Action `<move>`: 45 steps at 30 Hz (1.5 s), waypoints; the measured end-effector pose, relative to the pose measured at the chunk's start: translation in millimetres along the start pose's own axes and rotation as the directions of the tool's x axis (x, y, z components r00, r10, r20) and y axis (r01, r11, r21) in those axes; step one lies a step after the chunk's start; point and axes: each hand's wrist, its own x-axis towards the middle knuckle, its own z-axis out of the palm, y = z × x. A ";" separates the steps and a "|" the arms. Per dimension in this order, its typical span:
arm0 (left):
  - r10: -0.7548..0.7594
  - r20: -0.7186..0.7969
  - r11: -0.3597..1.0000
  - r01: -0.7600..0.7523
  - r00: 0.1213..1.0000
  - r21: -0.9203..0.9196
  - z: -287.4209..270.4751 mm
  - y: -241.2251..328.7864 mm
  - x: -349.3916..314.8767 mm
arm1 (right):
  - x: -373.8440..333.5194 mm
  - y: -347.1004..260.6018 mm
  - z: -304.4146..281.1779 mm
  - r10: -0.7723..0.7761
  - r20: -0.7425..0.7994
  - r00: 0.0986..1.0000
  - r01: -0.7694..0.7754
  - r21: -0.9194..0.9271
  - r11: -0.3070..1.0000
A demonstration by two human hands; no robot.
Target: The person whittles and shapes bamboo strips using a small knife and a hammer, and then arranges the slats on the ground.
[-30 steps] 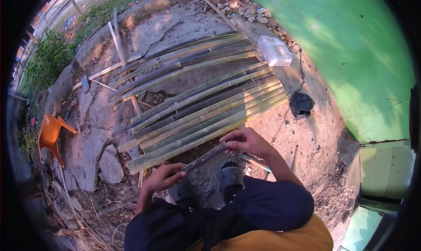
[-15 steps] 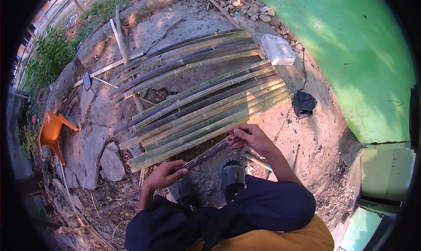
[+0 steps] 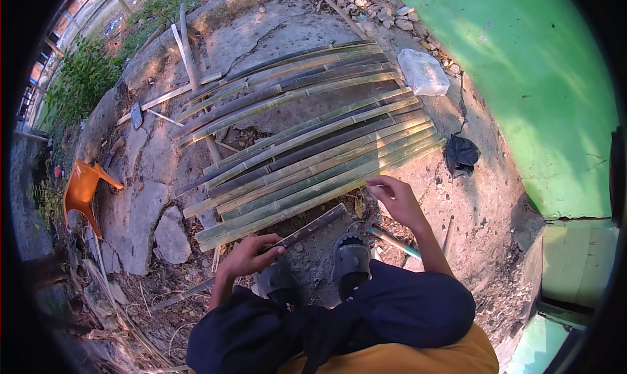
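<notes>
My left hand (image 3: 251, 255) is closed around the left end of a short dark bamboo strip (image 3: 313, 227), which slants up to the right above my shoes. Its right end is free. My right hand (image 3: 395, 201) is beside the right part of the nearest bamboo slat, fingers loosely bent and apart, with nothing visible in them. Whether it touches the slat, I cannot tell. Several long green and dark bamboo slats (image 3: 307, 168) lie side by side in front of me, with a wider gap among the farther ones.
A tool with a teal handle (image 3: 395, 241) lies right of my shoes (image 3: 351, 260). Beyond the slats' right ends are a white plastic bundle (image 3: 423, 72) and a black cloth-like item (image 3: 462, 155). An orange plastic chair (image 3: 83, 191) and a phone (image 3: 136, 115) are left. A green wall (image 3: 522, 93) borders the right.
My right hand has moved right and away from the dark strip's free end, and its fingers have loosened. The left hand still holds the strip. The whole view has shifted slightly.
</notes>
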 end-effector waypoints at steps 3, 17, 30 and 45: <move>-0.034 0.012 0.999 0.034 0.999 0.007 1.8 -1.5 -2.5 | 6.5 -29.2 19.7 0.130 0.324 0.937 -0.313 0.617 0.722; -0.024 0.091 1.000 0.022 0.996 0.020 6.2 -24.5 12.4 | -0.5 -34.9 45.4 -0.192 0.185 0.964 0.122 0.332 0.935; 0.043 0.056 0.977 -0.054 0.997 0.207 7.8 -91.9 10.6 | -7.7 -3.8 49.3 0.127 0.312 0.942 -0.275 0.495 0.824; -0.188 -0.185 0.969 0.213 0.964 0.122 9.8 -149.7 -43.3 | -0.4 14.5 63.8 0.097 0.370 0.924 -0.226 0.323 0.919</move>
